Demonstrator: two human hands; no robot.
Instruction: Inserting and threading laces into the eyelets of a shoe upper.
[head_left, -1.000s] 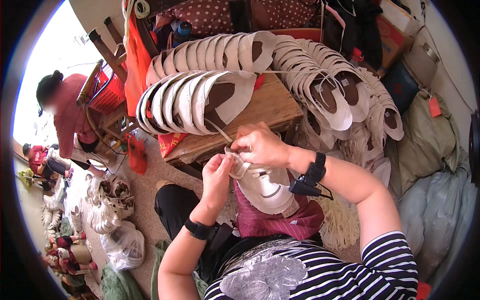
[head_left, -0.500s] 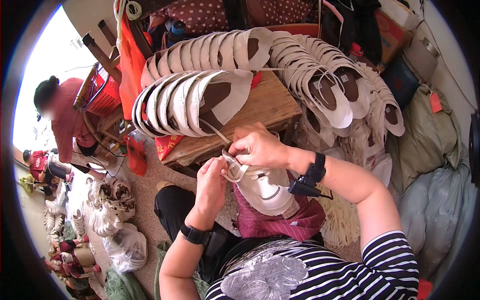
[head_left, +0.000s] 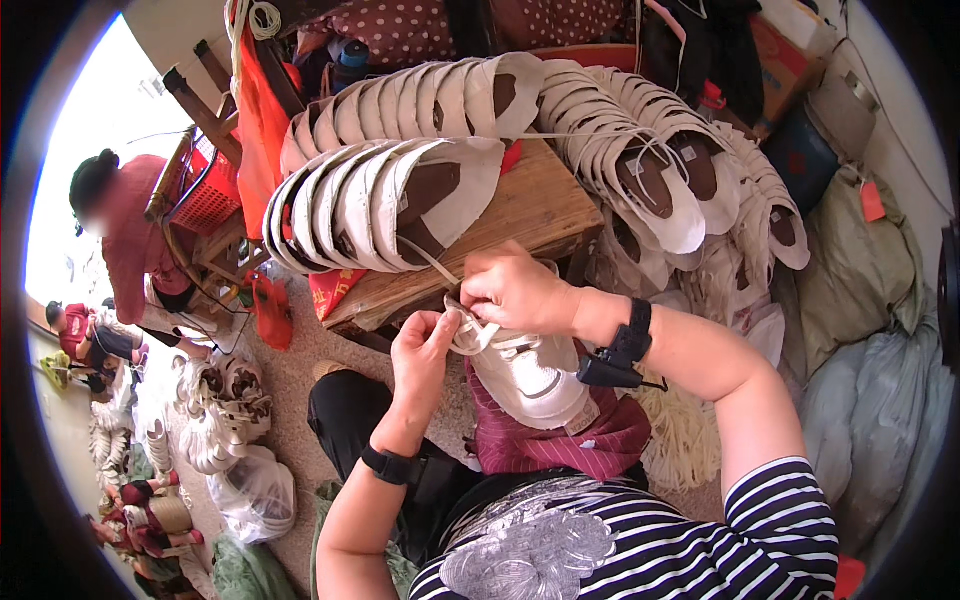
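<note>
A white shoe upper [head_left: 535, 385] rests over my lap on a maroon striped cloth [head_left: 500, 445]. My left hand [head_left: 420, 355] is closed, thumb and fingers pinching the far left edge of the upper. Above it my right hand [head_left: 520, 290] is closed in a pinch at the same edge, around a white shoelace [head_left: 476, 340]; the exact grip is hidden behind its fingers. The lace loops across the upper just below the fingertips. A pale strip [head_left: 430, 262] runs from near my right fingers toward the stacked uppers.
Nested white uppers [head_left: 385, 205] lie on a wooden table [head_left: 545, 200] ahead. More stacked uppers [head_left: 660, 190] hang at its right, above a bundle of pale laces [head_left: 680, 440]. Large sacks [head_left: 860, 270] stand far right. At left are a red basket [head_left: 207, 185] and other people.
My right hand has shifted very slightly up, and my left fingers have moved a little closer to the edge of the upper. Both hands keep their pinch.
</note>
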